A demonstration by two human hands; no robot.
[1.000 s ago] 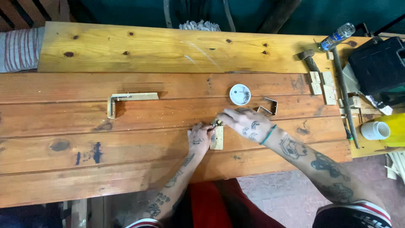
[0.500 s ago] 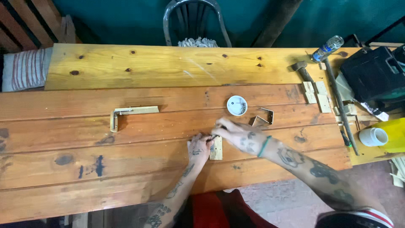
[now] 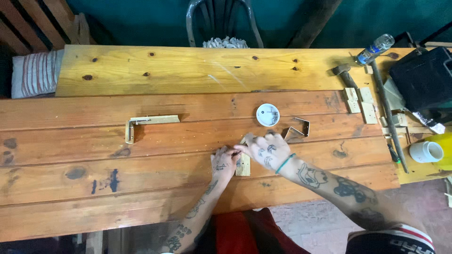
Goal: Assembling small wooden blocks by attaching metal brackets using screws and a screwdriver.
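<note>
Head view: left hand point(image 3: 225, 161) and right hand point(image 3: 264, 149) are meeting over a small wooden block point(image 3: 243, 165) lying on the plank workbench point(image 3: 165, 141). Fingers of both are pinching together at its top end; can't tell what they're gripping. White dish of nails point(image 3: 268, 115) is sitting near.

— Report on your left hand point(image 3: 225, 162)?

— Your left forearm rises from six o'clock toward twelve, leaning slightly to one o'clock. The hand lies back-up, fingers curled, thumb and fingertips pinched together at its two o'clock edge.

— And your right hand point(image 3: 264, 149)?

— Your right arm enters from four o'clock and runs toward ten. The hand is back-up, knuckles arched, fingers bent downward, the forefinger reaching to nine o'clock. Its tip meets your left fingertips; both hands touch there.
</note>
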